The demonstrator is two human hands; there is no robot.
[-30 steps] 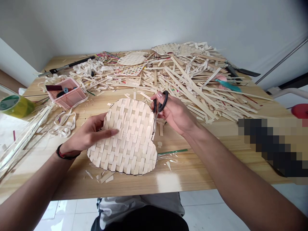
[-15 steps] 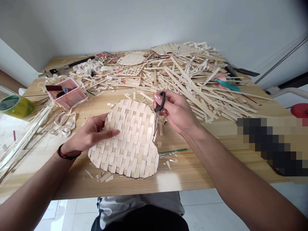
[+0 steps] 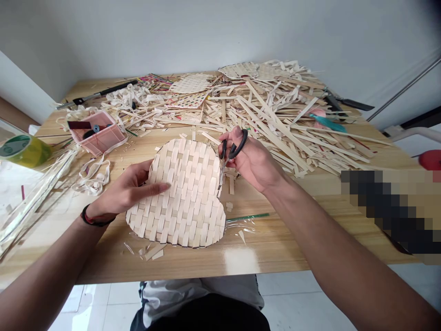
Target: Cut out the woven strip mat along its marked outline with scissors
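Observation:
A heart-shaped panel (image 3: 186,197) woven from pale wood strips is held above the table, its notch facing right. My left hand (image 3: 136,188) grips its left edge, thumb on top and fingers underneath. In my right hand (image 3: 246,154) is a pair of scissors (image 3: 237,145) with black handles, my fingers in the loops and the handles spread apart. The scissor blades point down along the panel's right edge, just above the notch; their tips are hard to make out. Small strip offcuts (image 3: 155,251) lie below the panel.
A large heap of wood strips (image 3: 268,119) covers the back of the table, with other woven pieces (image 3: 191,83) on it. To the left are a pink box (image 3: 103,138) and a yellow-green tape roll (image 3: 25,151). A green strip (image 3: 248,217) lies right of the panel.
The scissor handles have opened apart in my right hand. The panel has shifted slightly up, with its lower edge raised; my left hand keeps its grip.

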